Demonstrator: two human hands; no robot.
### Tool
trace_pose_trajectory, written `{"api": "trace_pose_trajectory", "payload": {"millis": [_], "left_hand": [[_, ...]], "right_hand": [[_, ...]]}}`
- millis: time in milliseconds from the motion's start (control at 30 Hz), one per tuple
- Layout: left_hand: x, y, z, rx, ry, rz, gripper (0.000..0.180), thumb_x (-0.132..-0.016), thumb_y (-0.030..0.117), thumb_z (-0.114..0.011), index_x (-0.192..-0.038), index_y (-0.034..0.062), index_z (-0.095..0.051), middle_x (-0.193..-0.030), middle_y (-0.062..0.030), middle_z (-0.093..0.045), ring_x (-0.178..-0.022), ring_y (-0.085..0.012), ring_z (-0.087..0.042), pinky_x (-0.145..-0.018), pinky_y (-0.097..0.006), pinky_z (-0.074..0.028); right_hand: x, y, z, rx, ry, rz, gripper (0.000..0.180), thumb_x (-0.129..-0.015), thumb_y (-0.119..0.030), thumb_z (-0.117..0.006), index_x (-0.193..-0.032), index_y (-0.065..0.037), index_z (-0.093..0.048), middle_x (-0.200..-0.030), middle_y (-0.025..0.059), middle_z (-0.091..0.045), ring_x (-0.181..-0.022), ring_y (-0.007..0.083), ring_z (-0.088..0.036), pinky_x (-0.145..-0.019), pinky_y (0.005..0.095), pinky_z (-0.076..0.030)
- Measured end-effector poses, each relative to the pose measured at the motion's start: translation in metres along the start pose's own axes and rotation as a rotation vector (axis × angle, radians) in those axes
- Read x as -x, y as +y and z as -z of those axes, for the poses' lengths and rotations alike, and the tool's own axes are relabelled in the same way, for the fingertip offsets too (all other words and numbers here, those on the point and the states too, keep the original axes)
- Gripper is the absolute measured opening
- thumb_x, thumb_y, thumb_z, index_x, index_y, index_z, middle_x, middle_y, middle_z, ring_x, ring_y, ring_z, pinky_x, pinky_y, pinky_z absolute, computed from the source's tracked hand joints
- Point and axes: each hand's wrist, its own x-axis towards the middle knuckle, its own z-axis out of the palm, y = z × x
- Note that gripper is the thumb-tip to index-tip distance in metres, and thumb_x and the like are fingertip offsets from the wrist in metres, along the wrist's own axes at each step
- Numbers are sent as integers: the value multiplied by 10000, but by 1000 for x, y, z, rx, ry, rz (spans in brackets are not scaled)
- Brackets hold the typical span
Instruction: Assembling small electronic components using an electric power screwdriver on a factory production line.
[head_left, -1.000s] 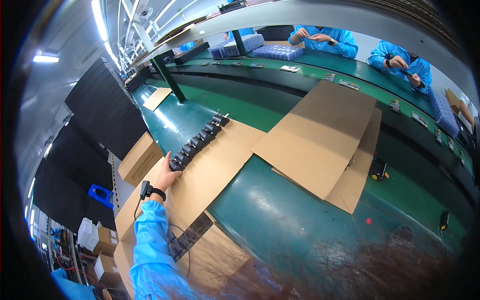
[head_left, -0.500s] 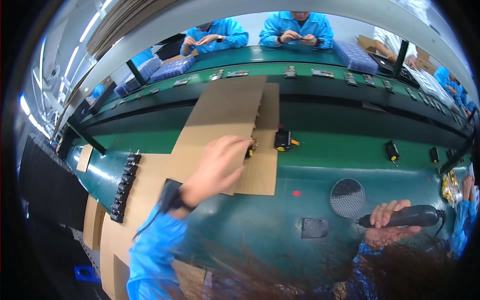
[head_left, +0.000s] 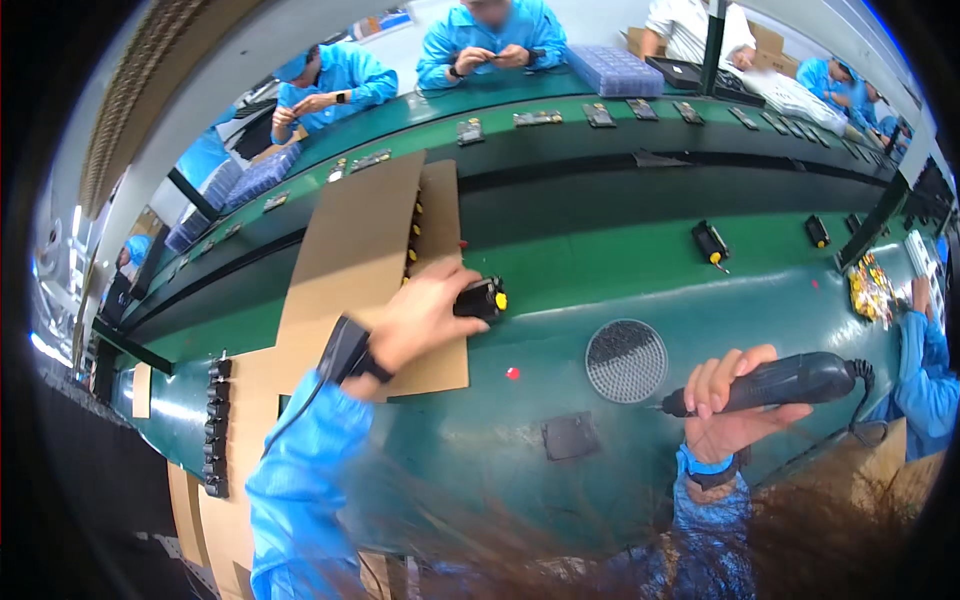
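Beside the cardboard sheet (head_left: pixel 370 250), left hand (head_left: pixel 425 318) grabs a black-and-yellow part (head_left: pixel 482 298); right hand (head_left: pixel 728 410) holds the electric screwdriver (head_left: pixel 775 382), probably screwing next.

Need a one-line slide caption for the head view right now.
Left hand grips a black part with yellow cap on the green bench; right hand holds a black electric screwdriver.

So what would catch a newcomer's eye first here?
Probably the left hand at centre, closing on a small black part with a yellow end at the cardboard sheet's edge. Next, the right hand at lower right, gripping a black power screwdriver beside a round mesh grille in the green bench.
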Motion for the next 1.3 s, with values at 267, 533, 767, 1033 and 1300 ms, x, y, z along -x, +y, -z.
{"api": "trace_pose_trajectory", "payload": {"millis": [267,533,767,1033,1300], "left_hand": [[72,139,-35,49,-22,-151,600,-741,433,-793,-1200,82,-631,-1013,-59,-559,-931,-243,-563,-764,-361,-491],[74,144,-70,65,0,-161,605,-774,381,-792,-1242,29,-637,-1085,-73,-562,-954,-246,-552,-781,-357,-494],[95,140,-89,75,21,-125,666,-827,307,-768,-1378,25,-521,-1218,-132,-519,-1135,-319,-511,-939,-410,-468],[95,134,-82,221,11,-130,620,-821,257,-765,-1345,24,-531,-1241,-134,-502,-1158,-334,-506,-949,-452,-471],[97,131,-83,221,-5,-138,622,-826,264,-752,-1354,26,-524,-1255,-130,-495,-1173,-334,-503,-947,-452,-477]], "right_hand": [[1,10,-7,6,19,-68,868,-775,-928,-346,-943,-83,-449,-559,23,-443,-431,130,-440,-397,292,-389],[2,18,-5,221,-45,-39,862,-790,-903,-358,-1012,-76,-458,-612,23,-463,-461,132,-452,-437,291,-407],[-3,31,-6,331,-71,-74,828,-816,-880,-358,-1055,-92,-439,-611,10,-443,-448,116,-422,-423,280,-378],[-3,28,3,328,-24,-147,890,-746,-913,-407,-1033,-72,-448,-623,28,-462,-489,125,-453,-462,281,-400],[-1,31,7,348,-24,-184,882,-751,-914,-401,-1020,-75,-447,-624,26,-455,-482,121,-441,-453,279,-396]]}}
